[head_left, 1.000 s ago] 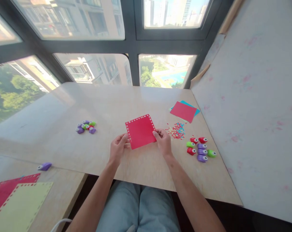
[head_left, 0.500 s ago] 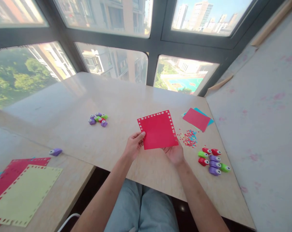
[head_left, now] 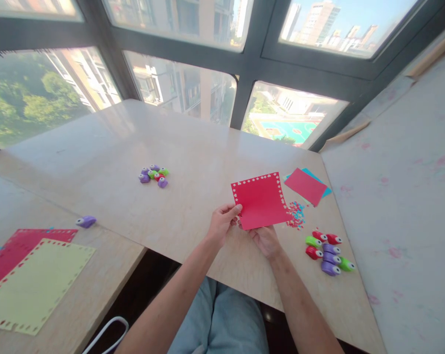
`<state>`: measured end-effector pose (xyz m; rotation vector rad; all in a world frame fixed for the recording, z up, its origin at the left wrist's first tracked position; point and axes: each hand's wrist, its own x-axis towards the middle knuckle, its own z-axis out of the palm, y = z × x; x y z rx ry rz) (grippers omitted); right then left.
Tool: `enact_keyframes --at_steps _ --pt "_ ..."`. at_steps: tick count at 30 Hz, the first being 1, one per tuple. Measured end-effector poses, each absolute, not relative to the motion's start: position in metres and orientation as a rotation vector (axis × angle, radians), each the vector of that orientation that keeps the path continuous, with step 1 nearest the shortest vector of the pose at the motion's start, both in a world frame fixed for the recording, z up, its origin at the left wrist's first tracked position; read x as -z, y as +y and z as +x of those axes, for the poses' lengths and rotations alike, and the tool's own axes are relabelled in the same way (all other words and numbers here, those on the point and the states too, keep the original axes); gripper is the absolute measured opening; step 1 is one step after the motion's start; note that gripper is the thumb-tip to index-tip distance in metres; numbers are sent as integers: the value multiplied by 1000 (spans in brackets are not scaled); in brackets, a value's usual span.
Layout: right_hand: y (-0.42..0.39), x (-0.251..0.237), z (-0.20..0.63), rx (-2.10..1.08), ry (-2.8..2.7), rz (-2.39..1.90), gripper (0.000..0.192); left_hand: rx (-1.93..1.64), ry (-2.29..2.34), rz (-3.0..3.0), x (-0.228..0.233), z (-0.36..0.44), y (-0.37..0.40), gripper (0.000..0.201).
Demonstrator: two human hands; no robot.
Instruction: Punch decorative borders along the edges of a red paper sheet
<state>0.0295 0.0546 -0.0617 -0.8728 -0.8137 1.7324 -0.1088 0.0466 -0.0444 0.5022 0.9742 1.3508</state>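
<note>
A red sheet of paper [head_left: 262,201] is held above the table, with small flower-like holes punched along its top edge and down both sides. My left hand [head_left: 222,221] pinches its left edge, thumb on top. My right hand [head_left: 265,241] is at the bottom edge, its fingers partly hidden behind the sheet. Just right of the paper lies a scatter of tiny red, blue and pale paper cut-outs [head_left: 296,215].
Craft punches [head_left: 331,253] in red, green and purple stand at the right, below stacked coloured sheets [head_left: 305,186]. More punches [head_left: 154,175] sit left of centre. A single purple punch [head_left: 86,221] lies near punched yellow paper [head_left: 45,285]. Windows and a wall border the table.
The red sheet has shifted right in view with my left hand. My right hand has slid from the lower right corner leftward along the bottom edge. The view has turned slightly.
</note>
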Motion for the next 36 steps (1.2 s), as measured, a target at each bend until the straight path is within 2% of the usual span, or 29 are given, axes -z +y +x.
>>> enact_keyframes --at_steps 6,19,27,36 --pt "55 70 31 -1712 -819 -846 40 -1361 990 527 48 -107 47 38" --pt "57 78 32 -1678 -888 -819 42 -1391 1025 615 46 -98 46 37" --pt "55 78 33 -1688 -860 -810 53 -1384 981 603 50 -96 46 39" --pt "55 54 23 -1673 -874 -930 36 -1346 955 603 48 -108 39 45"
